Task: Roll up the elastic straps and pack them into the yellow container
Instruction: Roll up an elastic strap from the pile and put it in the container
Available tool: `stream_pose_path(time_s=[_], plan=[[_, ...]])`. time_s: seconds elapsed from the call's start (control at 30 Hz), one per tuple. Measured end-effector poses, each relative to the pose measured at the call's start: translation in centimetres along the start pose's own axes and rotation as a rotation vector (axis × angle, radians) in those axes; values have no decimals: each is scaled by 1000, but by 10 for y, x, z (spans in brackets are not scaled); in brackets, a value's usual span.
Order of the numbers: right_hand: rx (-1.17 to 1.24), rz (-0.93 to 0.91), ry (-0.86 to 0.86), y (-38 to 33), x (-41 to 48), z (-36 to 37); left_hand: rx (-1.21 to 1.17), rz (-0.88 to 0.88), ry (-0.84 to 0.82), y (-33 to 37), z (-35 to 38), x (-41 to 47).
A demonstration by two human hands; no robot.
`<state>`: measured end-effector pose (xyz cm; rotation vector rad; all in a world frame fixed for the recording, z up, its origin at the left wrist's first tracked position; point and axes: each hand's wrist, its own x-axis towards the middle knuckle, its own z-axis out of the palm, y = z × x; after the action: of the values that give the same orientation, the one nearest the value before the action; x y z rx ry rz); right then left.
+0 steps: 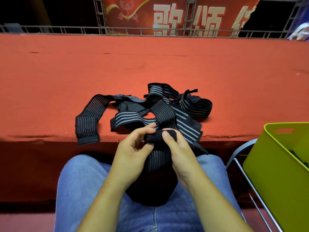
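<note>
Black strap [154, 137] half rolled at a red table [150, 64]

A seated person works a striped elastic strap into a tight roll just in front of the table's near edge. The left hand [133, 149] pinches the roll's left end between thumb and fingertips. The right hand [179, 148] grips the other end, thumb laid across the top and fingers curled behind it. The unrolled length hangs straight down from the roll, between the two wrists, toward a lap in blue jeans [83, 190]. A dark bundle lies on that lap; whether it belongs to the same strap cannot be told.

Behind the hands, a pile of straps [147, 109] lies tangled on the red cloth, black with grey stripes. One loose strap [87, 124] trails left from the pile and droops over the table's edge. A coiled strap [198, 104] sits at the pile's far right.

The yellow container [275, 178] stands to the person's right, well apart from the hands, on a metal-framed chair [241, 148]. Something dark shows inside it near the right edge, too little of it to identify.

Along the table's far side runs a metal railing [50, 29], and behind it hangs a red banner [133, 12] with large pale characters.
</note>
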<state>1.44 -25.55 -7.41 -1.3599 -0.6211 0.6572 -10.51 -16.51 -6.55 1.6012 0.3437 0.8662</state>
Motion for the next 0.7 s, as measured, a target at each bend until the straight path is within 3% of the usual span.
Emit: stream_pose_path(time_s=[0.33, 0.7], plan=[[-82, -69, -83, -15, -9, 1, 186, -223, -1, 8, 13, 0], [-143, -94, -18, -16, -9, -5, 250, -191, -35, 8, 10, 0]])
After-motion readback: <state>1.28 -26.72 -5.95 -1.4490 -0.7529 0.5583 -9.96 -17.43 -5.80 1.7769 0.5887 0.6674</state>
